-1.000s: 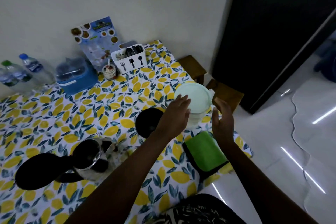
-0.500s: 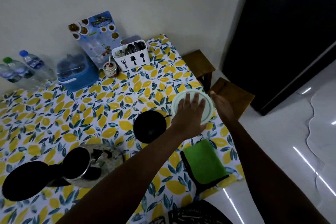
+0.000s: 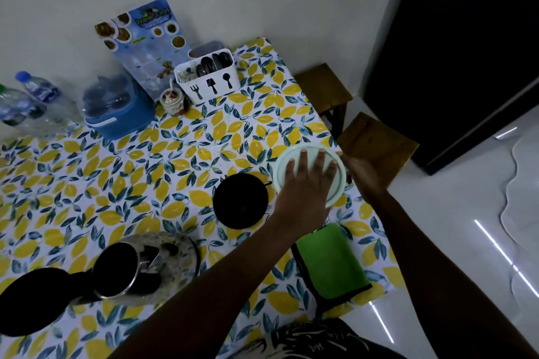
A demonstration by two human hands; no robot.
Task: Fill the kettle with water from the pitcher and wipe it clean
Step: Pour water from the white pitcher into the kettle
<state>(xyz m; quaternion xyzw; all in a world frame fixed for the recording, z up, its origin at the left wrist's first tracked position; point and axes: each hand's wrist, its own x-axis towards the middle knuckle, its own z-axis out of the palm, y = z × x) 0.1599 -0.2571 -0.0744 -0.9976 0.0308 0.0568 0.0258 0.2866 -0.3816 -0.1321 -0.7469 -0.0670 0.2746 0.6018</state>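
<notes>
A white-lidded pitcher [image 3: 280, 176] stands near the table's right edge. My left hand [image 3: 306, 186] lies flat on its lid with fingers spread. My right hand [image 3: 361, 169] is against the pitcher's right side, its fingers wrapped out of sight there. The steel kettle [image 3: 169, 248] sits at the lower left with its black lid [image 3: 29, 300] swung open. Its round black base [image 3: 240, 199] lies between kettle and pitcher. A folded green cloth [image 3: 329, 262] rests by the near right corner, under my left forearm's far side.
Along the wall stand a white cutlery caddy [image 3: 208, 79], a small jar [image 3: 172, 99], a blue container [image 3: 119, 108], water bottles [image 3: 38, 102] and a menu card [image 3: 145, 38]. Two wooden stools [image 3: 376, 140] sit just past the table's right edge.
My left hand has slid from the lid's near rim to lie flat over its top. My right hand has closed in on the pitcher's side. The view has shifted slightly.
</notes>
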